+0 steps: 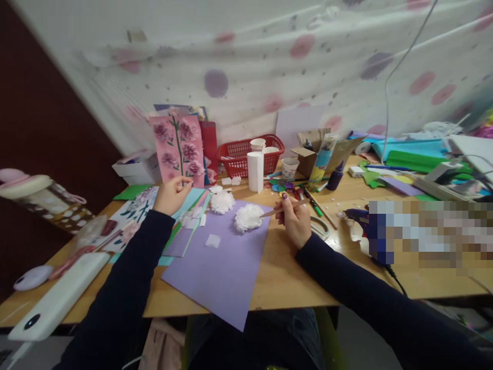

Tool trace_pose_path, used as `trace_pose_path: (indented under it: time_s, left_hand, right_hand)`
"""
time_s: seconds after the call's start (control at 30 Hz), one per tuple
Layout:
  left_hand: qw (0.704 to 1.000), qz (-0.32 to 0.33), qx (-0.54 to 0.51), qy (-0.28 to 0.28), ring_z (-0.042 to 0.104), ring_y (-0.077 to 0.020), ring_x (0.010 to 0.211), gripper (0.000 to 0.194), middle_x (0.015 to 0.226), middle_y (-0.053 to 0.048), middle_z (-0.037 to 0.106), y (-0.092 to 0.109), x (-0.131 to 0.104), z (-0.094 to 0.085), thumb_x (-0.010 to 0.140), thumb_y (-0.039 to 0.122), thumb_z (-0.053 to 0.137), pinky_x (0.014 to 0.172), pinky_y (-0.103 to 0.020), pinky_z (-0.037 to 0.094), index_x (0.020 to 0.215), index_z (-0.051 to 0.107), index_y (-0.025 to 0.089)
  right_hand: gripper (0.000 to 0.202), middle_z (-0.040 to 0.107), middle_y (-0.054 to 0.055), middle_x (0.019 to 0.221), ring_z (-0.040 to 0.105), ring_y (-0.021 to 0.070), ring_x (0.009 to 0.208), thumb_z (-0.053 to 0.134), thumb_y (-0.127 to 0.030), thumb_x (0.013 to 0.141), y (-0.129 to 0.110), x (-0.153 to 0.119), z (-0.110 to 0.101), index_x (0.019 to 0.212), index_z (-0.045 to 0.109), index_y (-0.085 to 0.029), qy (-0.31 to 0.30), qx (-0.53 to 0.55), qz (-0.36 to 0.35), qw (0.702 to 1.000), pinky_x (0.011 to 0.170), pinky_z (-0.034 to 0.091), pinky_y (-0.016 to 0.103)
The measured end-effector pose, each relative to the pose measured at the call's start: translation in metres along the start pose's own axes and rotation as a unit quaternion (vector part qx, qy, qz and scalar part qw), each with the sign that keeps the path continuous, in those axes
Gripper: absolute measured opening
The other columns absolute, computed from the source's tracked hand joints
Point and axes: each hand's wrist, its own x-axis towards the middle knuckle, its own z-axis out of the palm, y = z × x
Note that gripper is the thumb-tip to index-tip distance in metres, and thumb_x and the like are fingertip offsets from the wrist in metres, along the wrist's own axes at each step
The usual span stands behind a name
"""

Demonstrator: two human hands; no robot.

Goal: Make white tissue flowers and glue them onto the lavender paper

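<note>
Two white puffs (248, 218) lie on purple paper (227, 272); right fingers (287, 205) pinch a stick (271, 212). Left fingers (184, 183) are curled; their hold is unclear.

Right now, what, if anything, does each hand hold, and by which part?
The right hand holds a brown stick partway along its length; whether the left hand holds anything cannot be told.
</note>
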Motion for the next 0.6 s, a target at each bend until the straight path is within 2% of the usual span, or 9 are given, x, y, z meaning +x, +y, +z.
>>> trace_pose_path:
  time_s: [0.1, 0.23, 0.3, 0.43, 0.53, 0.6]
  left_hand:
    - [0.998, -0.027, 0.042, -0.031, 0.037, -0.0124, 0.044, 0.027, 0.040, 0.006, 0.038, -0.028, 0.001, 0.003, 0.074, 0.042, 0.056, 0.050, -0.025, 0.027, 0.075, 0.067, 0.017]
    - [0.985, 0.001, -0.003, -0.172, 0.047, -0.0134, 0.054, 0.026, 0.055, 0.002, 0.054, -0.049, 0.004, 0.014, 0.065, 0.037, 0.064, 0.056, -0.024, 0.035, 0.081, 0.071, 0.017]
    - [0.977, 0.013, -0.018, -0.211, 0.053, -0.0149, 0.063, 0.029, 0.070, -0.001, 0.061, -0.053, 0.004, 0.023, 0.060, 0.033, 0.068, 0.065, -0.025, 0.041, 0.084, 0.072, 0.018]
    - [0.979, 0.012, -0.025, -0.203, 0.057, -0.0188, 0.074, 0.024, 0.077, -0.003, 0.063, -0.056, 0.003, 0.037, 0.055, 0.029, 0.071, 0.074, -0.029, 0.044, 0.077, 0.072, 0.019]
    - [0.978, -0.004, -0.046, -0.201, 0.060, -0.0187, 0.071, 0.016, 0.072, -0.003, 0.066, -0.061, 0.004, 0.036, 0.060, 0.026, 0.064, 0.070, -0.029, 0.046, 0.074, 0.068, 0.017]
    - [0.978, -0.015, -0.064, -0.199, 0.062, -0.0180, 0.068, 0.018, 0.068, -0.002, 0.066, -0.064, 0.006, 0.032, 0.063, 0.024, 0.060, 0.068, -0.028, 0.047, 0.078, 0.066, 0.016]
  right_hand:
    - [0.053, 0.052, -0.002, 0.045, 0.046, 0.0091, 0.035, 0.046, -0.067, 0.082, -0.001, 0.000, 0.000, 0.063, 0.055, -0.018, 0.002, 0.006, -0.005, 1.000, 0.035, 0.036, 0.021]
    - [0.051, 0.051, -0.003, 0.045, 0.045, 0.0088, 0.035, 0.047, -0.064, 0.083, 0.000, 0.001, -0.001, 0.064, 0.055, -0.017, -0.003, 0.005, -0.016, 1.000, 0.034, 0.035, 0.021]
    - [0.050, 0.051, -0.003, 0.046, 0.045, 0.0086, 0.035, 0.047, -0.063, 0.084, 0.000, 0.001, -0.001, 0.065, 0.056, -0.017, -0.012, 0.003, -0.017, 1.000, 0.034, 0.036, 0.021]
    - [0.048, 0.051, -0.003, 0.046, 0.046, 0.0085, 0.036, 0.047, -0.060, 0.086, -0.001, 0.000, -0.001, 0.066, 0.056, -0.017, -0.024, -0.002, -0.028, 0.999, 0.035, 0.037, 0.020]
    - [0.048, 0.051, -0.003, 0.046, 0.046, 0.0085, 0.036, 0.046, -0.059, 0.087, -0.002, -0.001, -0.001, 0.066, 0.055, -0.017, -0.027, -0.012, -0.041, 0.999, 0.035, 0.036, 0.020]
    - [0.048, 0.051, -0.003, 0.046, 0.046, 0.0086, 0.036, 0.046, -0.059, 0.088, -0.002, -0.001, -0.001, 0.066, 0.056, -0.017, -0.030, -0.018, -0.043, 0.998, 0.035, 0.036, 0.020]
